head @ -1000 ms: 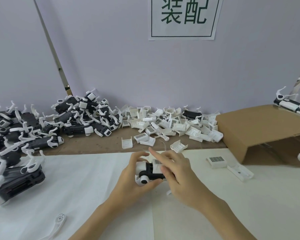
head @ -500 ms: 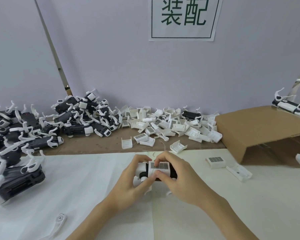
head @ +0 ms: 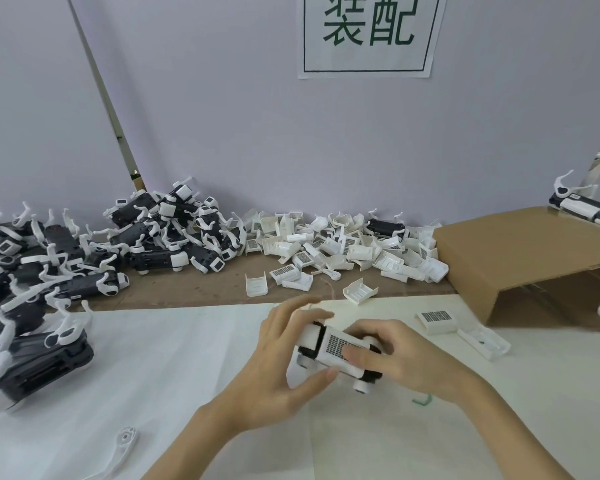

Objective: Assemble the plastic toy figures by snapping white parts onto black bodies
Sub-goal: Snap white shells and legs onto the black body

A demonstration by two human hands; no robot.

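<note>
Both hands hold one toy figure (head: 333, 348) above the white sheet, at centre. It is a black body with a white cover bearing a dot-grid label on top. My left hand (head: 278, 372) grips its left end, thumb underneath. My right hand (head: 402, 358) wraps its right end, thumb pressed on the cover. A heap of loose white covers (head: 347, 247) lies along the wall. Black bodies with white arms (head: 167, 233) pile up at the back left.
A large black-and-white figure (head: 32, 362) lies at the left edge. A cardboard box (head: 527, 258) stands at the right with a finished figure (head: 582, 206) on it. Two white covers (head: 437, 320) lie beside the box. A loose white arm (head: 122, 448) lies near the front.
The white cover now sits on the black body. The figure has been turned and tilted, its right end lower, and my right thumb presses on the label.
</note>
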